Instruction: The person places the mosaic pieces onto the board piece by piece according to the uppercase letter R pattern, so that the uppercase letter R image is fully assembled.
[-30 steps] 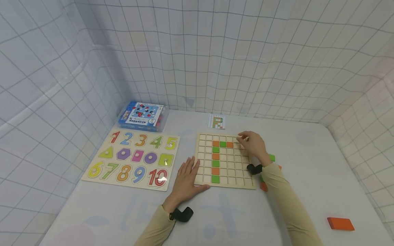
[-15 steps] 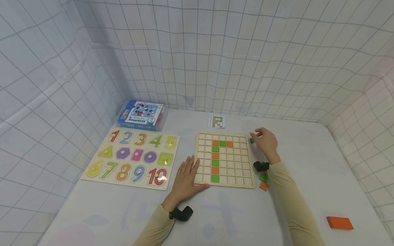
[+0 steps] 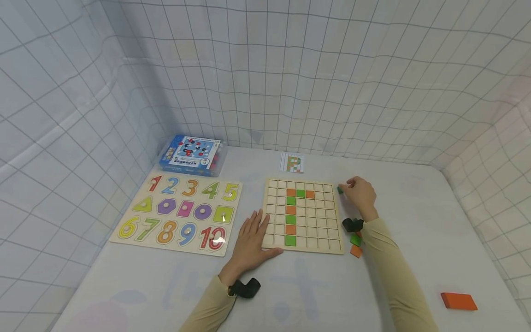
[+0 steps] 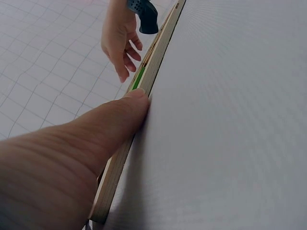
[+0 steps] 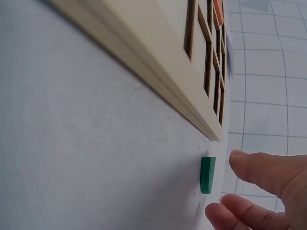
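A wooden grid board lies mid-table, with orange and green square tiles set in a column and a short top row. My left hand lies flat with spread fingers at the board's lower left corner. Its thumb touches the board's front edge in the left wrist view. Off the upper right corner sits a small green block, its full shape unclear. My right hand hovers beside this block; the right wrist view shows a gap between thumb and fingers, neither visibly touching it.
Loose green and orange tiles lie right of the board, partly under the right forearm. A pattern card is behind the board. Leftward are a number puzzle and a blue boxed set. An orange block lies front right.
My right hand has moved rightward from above the board's upper right corner to the green block beside it, then lowered slightly. My left hand has stayed in place.
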`<action>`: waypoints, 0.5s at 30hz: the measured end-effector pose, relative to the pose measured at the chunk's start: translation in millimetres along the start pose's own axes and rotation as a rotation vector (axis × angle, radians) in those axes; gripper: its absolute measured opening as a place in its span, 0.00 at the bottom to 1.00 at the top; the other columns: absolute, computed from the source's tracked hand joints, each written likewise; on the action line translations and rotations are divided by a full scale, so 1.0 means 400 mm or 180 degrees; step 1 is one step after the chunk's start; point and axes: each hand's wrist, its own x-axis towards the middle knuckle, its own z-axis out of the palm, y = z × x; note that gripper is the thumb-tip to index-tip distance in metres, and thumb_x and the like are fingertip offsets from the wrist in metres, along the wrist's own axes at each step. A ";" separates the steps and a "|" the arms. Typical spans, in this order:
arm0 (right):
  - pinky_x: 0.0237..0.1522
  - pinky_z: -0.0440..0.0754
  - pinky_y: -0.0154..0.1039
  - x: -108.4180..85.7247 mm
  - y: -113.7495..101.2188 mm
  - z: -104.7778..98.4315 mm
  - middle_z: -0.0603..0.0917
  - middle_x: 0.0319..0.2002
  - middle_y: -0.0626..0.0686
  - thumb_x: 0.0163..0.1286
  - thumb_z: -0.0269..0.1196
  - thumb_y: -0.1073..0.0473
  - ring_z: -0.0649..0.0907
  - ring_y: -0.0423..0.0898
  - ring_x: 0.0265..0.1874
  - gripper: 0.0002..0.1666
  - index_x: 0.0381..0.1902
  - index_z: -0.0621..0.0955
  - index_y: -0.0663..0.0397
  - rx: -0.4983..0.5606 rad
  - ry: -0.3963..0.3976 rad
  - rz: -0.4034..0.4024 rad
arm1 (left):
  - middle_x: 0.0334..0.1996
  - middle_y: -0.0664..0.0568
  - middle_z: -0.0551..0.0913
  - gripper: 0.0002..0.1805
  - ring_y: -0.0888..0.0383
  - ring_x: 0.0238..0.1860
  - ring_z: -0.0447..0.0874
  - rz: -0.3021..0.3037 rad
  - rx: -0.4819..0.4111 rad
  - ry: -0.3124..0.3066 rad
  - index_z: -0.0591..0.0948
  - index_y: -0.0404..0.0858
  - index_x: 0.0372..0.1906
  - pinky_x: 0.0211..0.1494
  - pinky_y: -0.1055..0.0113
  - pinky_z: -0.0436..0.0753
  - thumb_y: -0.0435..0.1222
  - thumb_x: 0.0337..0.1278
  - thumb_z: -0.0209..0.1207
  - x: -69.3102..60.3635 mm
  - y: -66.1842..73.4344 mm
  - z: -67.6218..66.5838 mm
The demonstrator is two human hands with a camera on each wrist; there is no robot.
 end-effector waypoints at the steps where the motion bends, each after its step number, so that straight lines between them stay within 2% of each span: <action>1: 0.25 0.75 0.43 0.000 -0.001 0.000 0.82 0.37 0.60 0.66 0.61 0.47 0.79 0.52 0.26 0.25 0.46 0.79 0.65 -0.0019 -0.0023 0.0033 | 0.72 0.37 0.50 0.54 0.44 0.73 0.40 0.0002 -0.0006 0.0004 0.57 0.31 0.72 0.72 0.51 0.43 0.59 0.48 0.63 0.000 0.000 0.000; 15: 0.26 0.77 0.43 0.006 -0.010 0.006 0.84 0.35 0.60 0.64 0.62 0.46 0.81 0.51 0.27 0.26 0.44 0.81 0.66 -0.0226 -0.0120 0.0194 | 0.72 0.36 0.50 0.53 0.43 0.73 0.41 0.0007 -0.0018 -0.0004 0.58 0.31 0.72 0.71 0.50 0.43 0.59 0.48 0.63 0.000 0.004 -0.007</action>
